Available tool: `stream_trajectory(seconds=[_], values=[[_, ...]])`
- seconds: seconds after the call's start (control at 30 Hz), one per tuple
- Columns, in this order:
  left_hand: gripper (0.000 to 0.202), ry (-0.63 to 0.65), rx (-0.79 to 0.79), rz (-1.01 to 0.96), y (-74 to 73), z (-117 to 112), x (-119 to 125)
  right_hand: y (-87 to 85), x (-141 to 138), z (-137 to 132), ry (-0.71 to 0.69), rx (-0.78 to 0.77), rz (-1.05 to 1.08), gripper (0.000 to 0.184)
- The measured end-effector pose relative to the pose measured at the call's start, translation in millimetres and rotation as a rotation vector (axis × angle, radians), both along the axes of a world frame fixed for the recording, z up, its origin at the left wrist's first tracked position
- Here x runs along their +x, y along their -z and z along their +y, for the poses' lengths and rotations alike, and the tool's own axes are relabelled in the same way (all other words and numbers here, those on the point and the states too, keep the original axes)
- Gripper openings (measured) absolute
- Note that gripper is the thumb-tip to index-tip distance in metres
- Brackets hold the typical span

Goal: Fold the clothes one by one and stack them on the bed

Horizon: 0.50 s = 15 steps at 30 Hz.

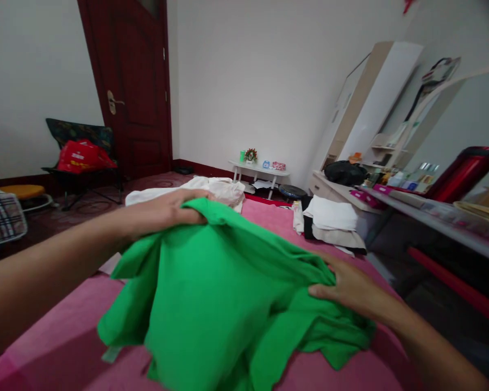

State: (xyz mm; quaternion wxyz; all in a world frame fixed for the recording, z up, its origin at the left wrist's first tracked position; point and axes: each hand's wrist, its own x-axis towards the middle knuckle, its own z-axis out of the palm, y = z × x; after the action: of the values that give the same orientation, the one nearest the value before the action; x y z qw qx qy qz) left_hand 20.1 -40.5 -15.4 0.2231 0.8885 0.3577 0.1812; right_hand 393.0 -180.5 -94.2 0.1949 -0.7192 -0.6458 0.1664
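A bright green garment (212, 288), perhaps a shirt, hangs bunched between my two hands above a pink-covered bed (264, 217). My left hand (179, 209) is closed on its upper left edge. At the right, my right hand (338, 282) pinches the cloth with the thumb on the near side. Its lower parts droop onto the pink cover, and a small pale tag (111, 354) sticks out at the lower left. Folds hide most of the garment's shape.
White clothes (224, 190) lie loose beyond my left hand. A folded stack (332, 214) sits at the bed's right far side. A cluttered desk (452, 217) borders the right. A low white table (261, 169) stands by the wall, and a chair with a red bag (83, 156) at left.
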Motion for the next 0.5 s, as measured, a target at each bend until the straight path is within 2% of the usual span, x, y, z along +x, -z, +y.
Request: stream_trajectory(seconds=[0.07, 0.1, 0.2, 0.27, 0.3, 0.37, 0.43, 0.5], values=[[0.052, 0.101, -0.043, 0.079, 28.3, 5, 0, 17.7, 3, -1, 0.031, -0.126, -0.254, 0.095], [0.064, 0.134, -0.052, 0.122, 46.3, 6, 0, 24.8, 4, -1, 0.037, -0.183, -0.335, 0.099], [0.098, 0.279, -0.021, 0.222, 98.4, 1, 0, 34.4, 0, -4, -0.030, -0.259, -0.408, 0.098], [0.104, 0.340, 0.044, 0.241, 119.7, -9, 1, 33.5, -7, -4, -0.082, -0.236, -0.402, 0.094], [0.103, 0.353, 0.066, 0.239, 124.8, -15, 3, 32.4, -11, -3, -0.099, -0.230, -0.398, 0.092], [0.098, 0.358, 0.056, 0.226, 125.8, -29, 7, 30.4, -20, -1, -0.129, -0.228, -0.394, 0.087], [0.087, 0.337, -0.021, 0.202, 119.4, -44, 10, 28.6, -31, 1, -0.153, -0.239, -0.410, 0.078], [0.068, 0.326, -0.134, 0.184, 110.0, -56, 11, 24.3, -43, 2, -0.207, -0.251, -0.432, 0.067]])
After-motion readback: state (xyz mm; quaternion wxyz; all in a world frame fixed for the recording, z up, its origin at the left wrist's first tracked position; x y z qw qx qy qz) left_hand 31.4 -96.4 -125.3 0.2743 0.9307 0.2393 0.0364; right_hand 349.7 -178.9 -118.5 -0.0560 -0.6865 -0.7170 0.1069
